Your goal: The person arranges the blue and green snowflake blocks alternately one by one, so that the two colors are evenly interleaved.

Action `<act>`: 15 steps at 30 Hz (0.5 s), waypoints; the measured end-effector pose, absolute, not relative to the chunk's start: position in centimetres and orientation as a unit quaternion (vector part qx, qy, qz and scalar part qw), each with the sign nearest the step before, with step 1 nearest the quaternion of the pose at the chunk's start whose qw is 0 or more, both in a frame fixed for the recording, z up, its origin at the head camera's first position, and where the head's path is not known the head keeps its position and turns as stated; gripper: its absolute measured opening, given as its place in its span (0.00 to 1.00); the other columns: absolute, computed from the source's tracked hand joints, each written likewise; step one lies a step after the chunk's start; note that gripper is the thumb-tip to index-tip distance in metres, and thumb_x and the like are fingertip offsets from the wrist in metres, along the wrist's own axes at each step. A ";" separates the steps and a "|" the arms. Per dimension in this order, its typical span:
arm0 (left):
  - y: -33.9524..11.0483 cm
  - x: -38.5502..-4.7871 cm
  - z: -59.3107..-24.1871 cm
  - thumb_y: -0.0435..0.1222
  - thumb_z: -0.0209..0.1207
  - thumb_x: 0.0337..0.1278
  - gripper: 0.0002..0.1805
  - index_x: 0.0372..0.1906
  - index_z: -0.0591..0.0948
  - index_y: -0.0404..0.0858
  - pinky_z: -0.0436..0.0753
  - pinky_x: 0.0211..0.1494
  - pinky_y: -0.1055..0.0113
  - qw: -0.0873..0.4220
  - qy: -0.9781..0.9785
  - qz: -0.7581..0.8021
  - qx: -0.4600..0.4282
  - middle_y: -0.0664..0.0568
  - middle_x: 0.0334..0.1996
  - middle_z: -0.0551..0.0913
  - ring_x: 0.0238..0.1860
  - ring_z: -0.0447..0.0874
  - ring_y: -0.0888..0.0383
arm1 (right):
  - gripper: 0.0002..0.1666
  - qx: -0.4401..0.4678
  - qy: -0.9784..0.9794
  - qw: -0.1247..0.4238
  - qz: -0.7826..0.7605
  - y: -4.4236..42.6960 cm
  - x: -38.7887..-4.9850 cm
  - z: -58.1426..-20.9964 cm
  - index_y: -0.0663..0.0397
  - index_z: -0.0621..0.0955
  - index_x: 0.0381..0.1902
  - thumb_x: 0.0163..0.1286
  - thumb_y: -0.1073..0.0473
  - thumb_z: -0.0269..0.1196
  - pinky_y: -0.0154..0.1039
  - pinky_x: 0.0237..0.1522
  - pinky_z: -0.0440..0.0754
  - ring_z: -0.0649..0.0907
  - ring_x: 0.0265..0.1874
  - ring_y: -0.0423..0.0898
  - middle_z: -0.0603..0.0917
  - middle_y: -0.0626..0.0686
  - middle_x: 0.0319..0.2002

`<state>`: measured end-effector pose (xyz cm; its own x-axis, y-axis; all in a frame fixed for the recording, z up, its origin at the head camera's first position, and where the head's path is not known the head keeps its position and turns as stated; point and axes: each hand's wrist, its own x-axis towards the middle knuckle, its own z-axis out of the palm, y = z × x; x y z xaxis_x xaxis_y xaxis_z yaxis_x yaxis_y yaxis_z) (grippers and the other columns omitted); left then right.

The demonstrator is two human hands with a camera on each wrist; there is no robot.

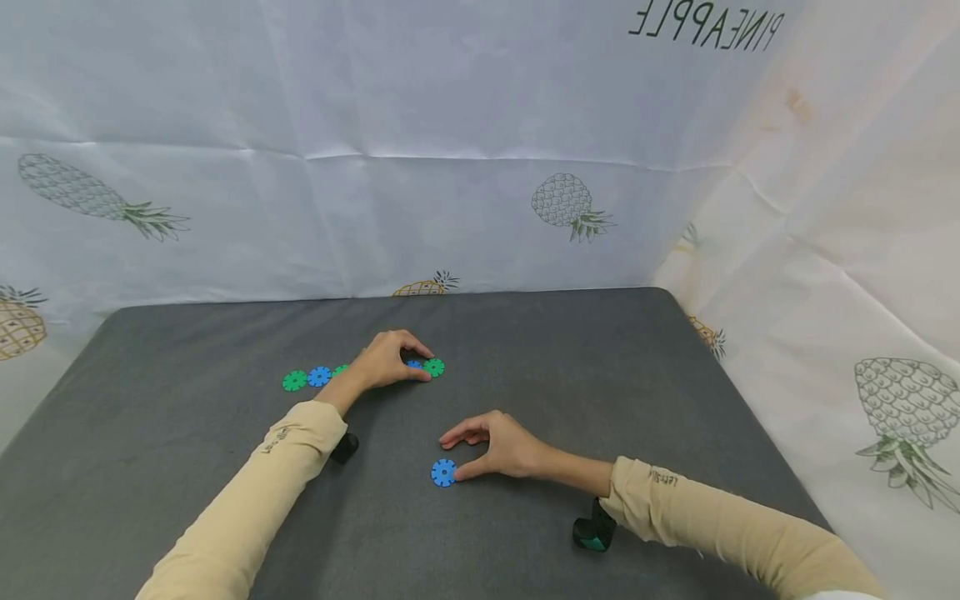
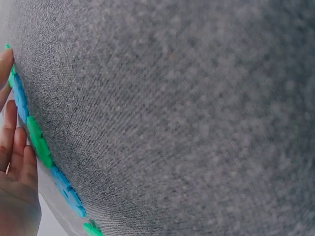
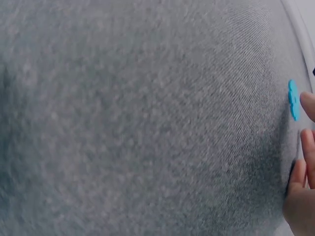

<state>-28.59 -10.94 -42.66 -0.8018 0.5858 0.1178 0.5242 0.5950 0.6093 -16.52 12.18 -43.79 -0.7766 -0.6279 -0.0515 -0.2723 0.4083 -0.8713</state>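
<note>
A row of flat notched discs, green and blue in turn, lies on the dark grey table. At the row's right end, my left hand (image 1: 384, 360) pinches a green disc (image 1: 434, 367) by its edges between thumb and index finger. Beside that one is a blue disc (image 1: 414, 364), partly hidden by the hand. Further left are another green disc (image 1: 295, 381) and blue disc (image 1: 319, 377). Nearer the front, my right hand (image 1: 506, 447) has its thumb at the edge of a single blue disc (image 1: 443, 472), its other fingers loosely bent and apart from it.
The grey tabletop (image 1: 600, 358) reaches back to a white pineapple-print cloth (image 1: 450, 208), which also hangs along the right side. Black devices are worn under both wrists, one (image 1: 592, 533) below the right sleeve.
</note>
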 end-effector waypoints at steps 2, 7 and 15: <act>-10.9 -28.5 -42.6 0.39 0.72 0.48 0.17 0.44 0.87 0.38 0.77 0.54 0.49 0.050 0.893 0.326 0.308 0.45 0.45 0.83 0.50 0.78 0.46 | 0.24 -0.280 0.819 0.188 -0.465 12.2 -16.6 -43.7 0.59 0.84 0.51 0.54 0.63 0.74 0.32 0.52 0.78 0.82 0.48 0.41 0.86 0.50 0.45; -10.8 -28.5 -42.7 0.40 0.72 0.48 0.16 0.44 0.87 0.39 0.75 0.55 0.46 0.049 0.897 0.321 0.301 0.46 0.46 0.83 0.50 0.78 0.47 | 0.26 -0.305 0.817 0.190 -0.451 12.2 -17.0 -43.7 0.59 0.83 0.52 0.54 0.62 0.74 0.31 0.51 0.78 0.81 0.48 0.42 0.86 0.50 0.47; -10.8 -28.5 -42.9 0.41 0.72 0.47 0.16 0.44 0.87 0.42 0.69 0.57 0.36 0.045 0.901 0.319 0.291 0.48 0.46 0.83 0.50 0.78 0.47 | 0.26 -0.348 0.820 0.182 -0.417 12.1 -17.6 -43.7 0.56 0.83 0.52 0.54 0.61 0.74 0.31 0.48 0.79 0.80 0.43 0.40 0.86 0.47 0.47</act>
<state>-28.55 -10.75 -42.88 -0.8260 0.5538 0.1048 0.4961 0.6260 0.6016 -17.56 12.07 -43.75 -0.6912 -0.7226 -0.0084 -0.4192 0.4104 -0.8098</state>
